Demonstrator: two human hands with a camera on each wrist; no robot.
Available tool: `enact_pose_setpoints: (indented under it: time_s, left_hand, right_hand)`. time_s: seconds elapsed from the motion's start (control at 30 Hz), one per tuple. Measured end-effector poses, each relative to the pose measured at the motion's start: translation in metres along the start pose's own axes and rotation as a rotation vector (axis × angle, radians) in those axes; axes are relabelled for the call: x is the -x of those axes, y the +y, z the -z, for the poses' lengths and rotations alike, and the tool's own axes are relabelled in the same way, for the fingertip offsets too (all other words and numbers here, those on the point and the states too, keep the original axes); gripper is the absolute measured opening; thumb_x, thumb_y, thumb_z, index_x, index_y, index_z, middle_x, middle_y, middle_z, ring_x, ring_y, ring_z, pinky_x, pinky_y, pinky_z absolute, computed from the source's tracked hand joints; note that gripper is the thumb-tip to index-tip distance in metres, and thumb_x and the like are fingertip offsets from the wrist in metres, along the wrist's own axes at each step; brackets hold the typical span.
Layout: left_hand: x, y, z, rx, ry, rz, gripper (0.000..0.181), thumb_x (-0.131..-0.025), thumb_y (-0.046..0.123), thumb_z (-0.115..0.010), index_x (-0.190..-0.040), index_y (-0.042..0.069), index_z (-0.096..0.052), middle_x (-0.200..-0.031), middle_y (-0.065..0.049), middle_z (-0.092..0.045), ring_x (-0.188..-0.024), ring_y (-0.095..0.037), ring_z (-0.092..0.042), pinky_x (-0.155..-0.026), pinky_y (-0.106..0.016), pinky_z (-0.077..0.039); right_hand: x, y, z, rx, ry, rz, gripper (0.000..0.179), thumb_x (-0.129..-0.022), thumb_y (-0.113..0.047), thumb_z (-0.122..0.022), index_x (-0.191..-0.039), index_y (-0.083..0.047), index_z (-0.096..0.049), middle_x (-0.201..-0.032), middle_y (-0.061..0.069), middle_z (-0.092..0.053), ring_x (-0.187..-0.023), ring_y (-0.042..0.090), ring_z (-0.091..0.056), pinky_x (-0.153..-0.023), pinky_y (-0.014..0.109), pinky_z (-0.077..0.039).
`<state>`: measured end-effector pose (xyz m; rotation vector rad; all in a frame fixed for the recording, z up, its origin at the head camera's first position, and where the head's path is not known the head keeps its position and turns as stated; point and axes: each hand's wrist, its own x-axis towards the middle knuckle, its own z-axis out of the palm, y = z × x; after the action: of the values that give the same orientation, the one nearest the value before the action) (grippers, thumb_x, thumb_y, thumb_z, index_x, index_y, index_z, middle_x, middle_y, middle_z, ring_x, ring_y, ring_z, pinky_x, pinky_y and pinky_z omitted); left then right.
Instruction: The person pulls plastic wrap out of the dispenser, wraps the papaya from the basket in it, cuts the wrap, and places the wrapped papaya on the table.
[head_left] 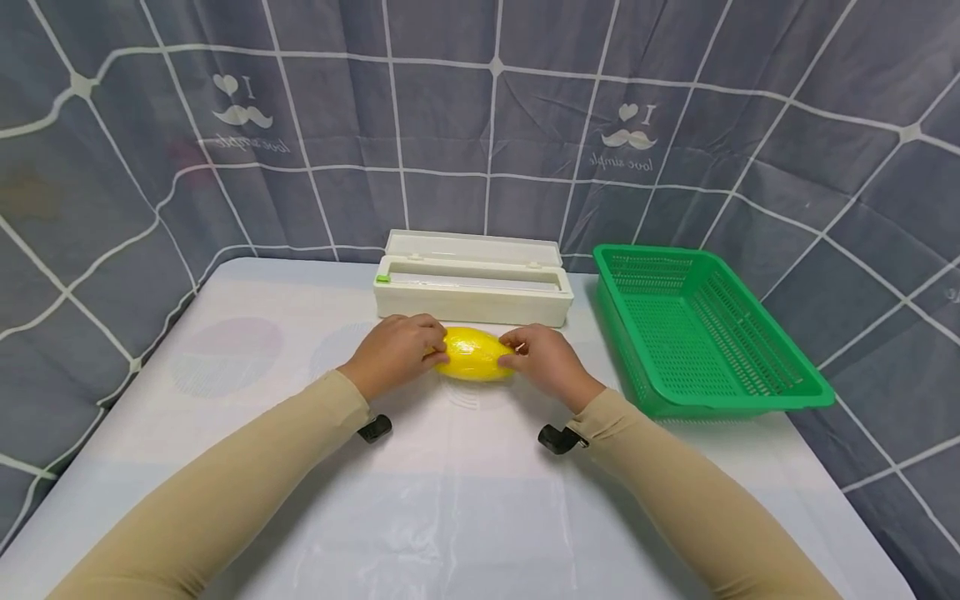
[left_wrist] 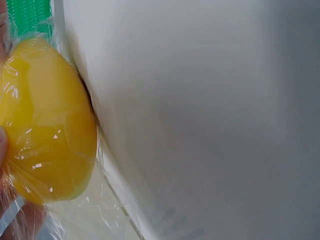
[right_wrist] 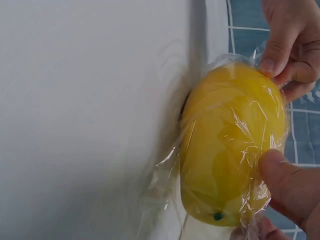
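A smooth yellow fruit point(head_left: 471, 353), oval and mango-like, is wrapped in clear cling film point(right_wrist: 245, 130) that wrinkles along its side and bunches at both ends. My left hand point(head_left: 401, 350) pinches its left end and my right hand point(head_left: 551, 360) its right end, thumbs toward me. In the right wrist view a small dark green stem spot shows on the fruit's lower end, near my right thumb point(right_wrist: 275, 172). Loose film trails past the fruit in both wrist views. Several fingertips are hidden behind the fruit and film.
Just behind the fruit stands a long white cling film dispenser point(head_left: 472, 310) with its lid raised and a green slider point(head_left: 383, 278) at the left. A green plastic basket point(head_left: 652, 367) is to the right. A grey checked curtain point(head_left: 442, 108) surrounds the pale-covered table point(head_left: 465, 517).
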<state>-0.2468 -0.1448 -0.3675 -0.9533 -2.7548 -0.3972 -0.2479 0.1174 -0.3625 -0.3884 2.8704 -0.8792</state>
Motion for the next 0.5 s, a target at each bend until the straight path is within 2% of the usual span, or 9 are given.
enact_pose_setpoints:
  time_s: [0.13,0.27,0.33,0.4,0.5]
  left_hand:
    - [-0.004,-0.002,0.001,0.087,-0.025,0.065,0.023,-0.095,0.038,-0.079,-0.097,0.015,-0.084,-0.113,-0.001,-0.076,-0.101,-0.023,-0.072,-0.097,-0.048,-0.056]
    - [-0.011,-0.004,0.004,0.201,-0.063,0.146,0.021,-0.092,0.035,-0.083,-0.097,0.015,-0.079,-0.106,0.002,-0.074,-0.097,-0.022,-0.070,-0.092,-0.043,-0.057]
    - [-0.015,-0.004,0.005,0.224,-0.096,0.176,0.029,-0.089,0.035,-0.086,-0.108,0.014,-0.077,-0.111,0.000,-0.071,-0.103,-0.024,-0.068,-0.097,-0.044,-0.055]
    - [-0.017,-0.004,0.006,0.221,-0.131,0.194,0.042,-0.089,0.037,-0.086,-0.122,0.014,-0.075,-0.122,-0.002,-0.070,-0.117,-0.027,-0.065,-0.108,-0.049,-0.049]
    - [-0.020,-0.006,0.008,0.199,-0.181,0.189,0.058,-0.091,0.040,-0.084,-0.140,0.014,-0.068,-0.143,-0.006,-0.064,-0.136,-0.033,-0.057,-0.117,-0.058,-0.038]
  right_hand:
    - [0.000,0.001,-0.002,0.046,-0.019,0.039,0.038,-0.093,-0.019,-0.082,-0.128,-0.008,-0.075,-0.122,0.011,-0.072,-0.109,0.029,-0.067,-0.094,0.041,-0.058]
    - [-0.001,0.002,0.000,0.064,-0.043,0.052,0.039,-0.092,-0.020,-0.083,-0.128,-0.008,-0.073,-0.122,0.011,-0.070,-0.109,0.030,-0.066,-0.096,0.042,-0.057]
    - [-0.002,0.002,0.002,0.088,-0.083,0.052,0.045,-0.092,-0.022,-0.084,-0.133,-0.009,-0.070,-0.124,0.012,-0.069,-0.111,0.031,-0.064,-0.098,0.044,-0.055]
    - [-0.003,0.002,0.005,0.116,-0.125,0.059,0.056,-0.091,-0.027,-0.085,-0.141,-0.010,-0.065,-0.130,0.013,-0.066,-0.118,0.032,-0.062,-0.104,0.047,-0.052]
    - [-0.005,0.001,0.008,0.114,-0.185,0.096,0.070,-0.093,-0.034,-0.082,-0.153,-0.010,-0.054,-0.148,0.016,-0.058,-0.136,0.036,-0.054,-0.115,0.053,-0.045]
